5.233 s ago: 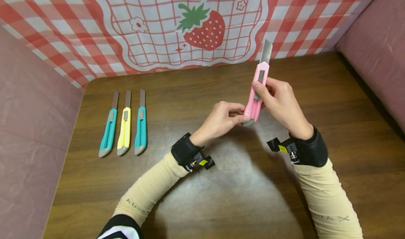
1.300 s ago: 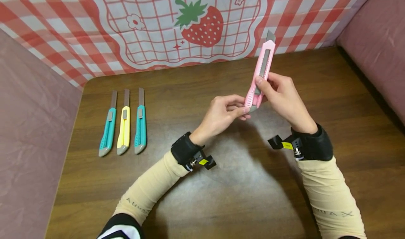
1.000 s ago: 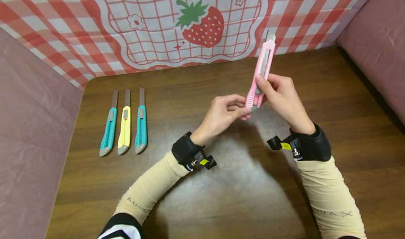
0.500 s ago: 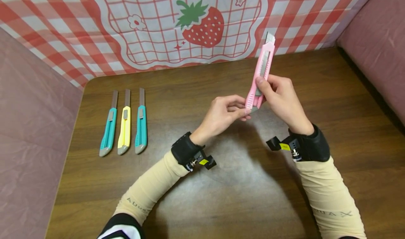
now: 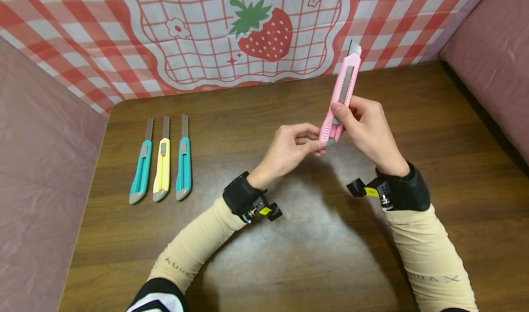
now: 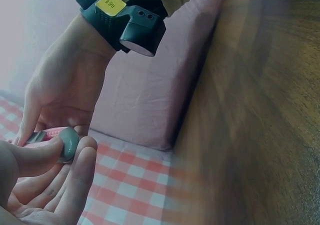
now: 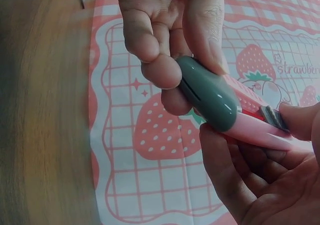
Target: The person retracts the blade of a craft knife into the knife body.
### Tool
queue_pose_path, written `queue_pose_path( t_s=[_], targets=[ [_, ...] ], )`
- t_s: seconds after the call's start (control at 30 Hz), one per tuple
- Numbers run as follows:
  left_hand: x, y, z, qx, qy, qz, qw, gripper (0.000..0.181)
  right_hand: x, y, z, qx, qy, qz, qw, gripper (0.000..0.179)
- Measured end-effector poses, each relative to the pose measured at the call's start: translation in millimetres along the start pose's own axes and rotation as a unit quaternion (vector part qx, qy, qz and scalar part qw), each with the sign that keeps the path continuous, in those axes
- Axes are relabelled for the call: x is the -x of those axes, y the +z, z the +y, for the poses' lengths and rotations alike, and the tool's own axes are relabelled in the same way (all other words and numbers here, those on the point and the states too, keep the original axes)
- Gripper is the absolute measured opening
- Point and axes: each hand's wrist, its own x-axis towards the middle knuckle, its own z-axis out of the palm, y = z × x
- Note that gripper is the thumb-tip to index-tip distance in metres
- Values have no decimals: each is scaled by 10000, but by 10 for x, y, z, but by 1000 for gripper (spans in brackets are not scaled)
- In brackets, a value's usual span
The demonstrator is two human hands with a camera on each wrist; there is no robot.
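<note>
Blade (image 5: 354, 48): sticking out much less than in the oldest frame, with the grey slider (image 7: 274, 118) sitting lower in its slot; both are differing little from the latest earlier frame.
Pink utility knife (image 5: 337, 91): staying off the wooden table (image 5: 268, 266), right of centre in the head view, tilting with its tip toward the upper right, before the strawberry cloth (image 5: 264, 36).
Right hand (image 5: 368, 128): gripping the handle, thumb resting on the slider, other fingers curling behind.
Left hand (image 5: 291, 146): clamping the grey end cap (image 7: 212, 92) between thumb and fingertips.
Slider risk: the thumb could be slipping off or pushing too hard, sending the blade further out or jamming it; whether the slider is locking in a notch, I am not able to tell.
Grip risk: with the knife hanging in the air, a loosening pinch at the cap would be letting the handle swing; pulling on the cap might even be working it loose.
Cut risk: fingers are keeping well below the edge, so danger would be coming mainly from a grip shifting upward while steel is showing.
Row at left: a teal utility knife (image 5: 141, 172), a yellow utility knife (image 5: 162, 172) and a second teal utility knife (image 5: 184, 169) are lying with blades exposed; a sleeve brushing past could be catching one.
</note>
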Motion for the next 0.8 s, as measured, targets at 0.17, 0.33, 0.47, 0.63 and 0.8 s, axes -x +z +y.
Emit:
queue_pose_path(
  t_s=[0.17, 0.33, 0.47, 0.63, 0.8],
  targets=[
    [0, -1, -5, 48, 91, 12, 9999, 13, -4, 1, -8, -28, -53, 34, 10000, 21],
    [-9, -23, -9, 90, 121, 9, 9999, 13, -7, 18, -19, -51, -52, -95, 9999, 13],
    [-19, -36, -9, 70, 114, 36, 9999, 13, -1, 26, -25, -48, -48, -351, 9994, 12],
    [-22, -45, -10, 75, 69, 90, 9999, 14, -7, 34, -56, -71, -91, -360, 9993, 14],
    [-27, -61, -7, 113, 109, 24, 9999, 14, -20, 48, -45, -276, 115, -311, 9991, 14]
  ],
)
